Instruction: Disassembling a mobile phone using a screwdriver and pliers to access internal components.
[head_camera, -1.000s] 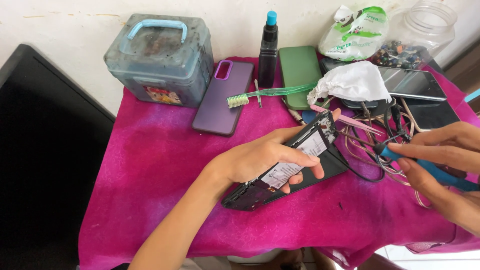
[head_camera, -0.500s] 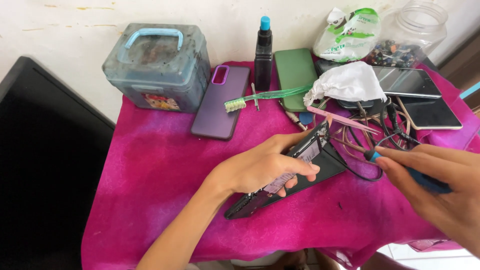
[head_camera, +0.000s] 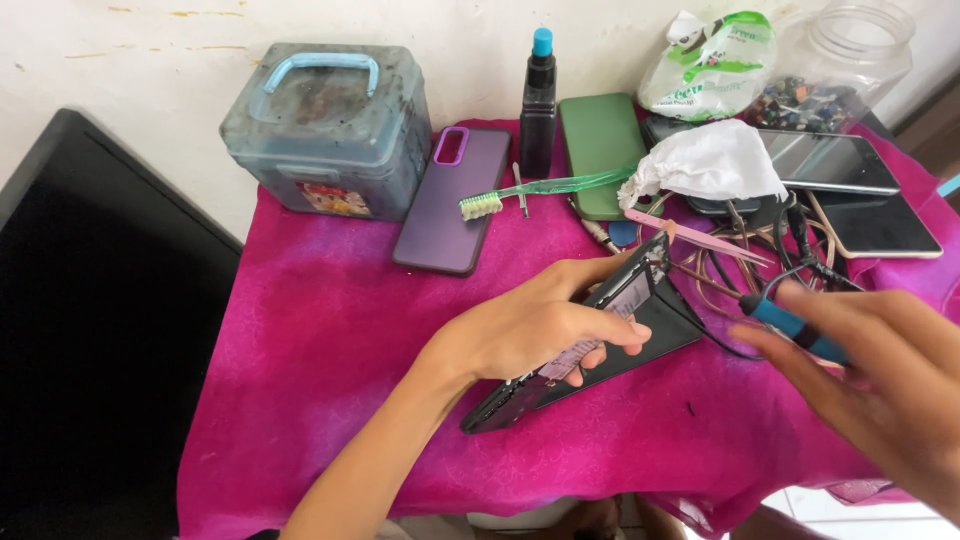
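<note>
Mid-cloth, left hand (head_camera: 535, 325) grips the opened phone (head_camera: 600, 335), tilting it up on one edge, prob. to expose its insides. To the rt, right hand (head_camera: 880, 375) pinches a blue-handled tool (head_camera: 795, 325), tip aimed at the phone; tweezers (head_camera: 695, 232) lie just behind.

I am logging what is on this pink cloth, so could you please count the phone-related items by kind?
Opened phone, tilted under the left hand: 1
Phone cases (purple, green): 2
Flat dark devices at the right (one, another): 2
Total: 5
The right hand holds a blue-handled tool, not counted.
</note>
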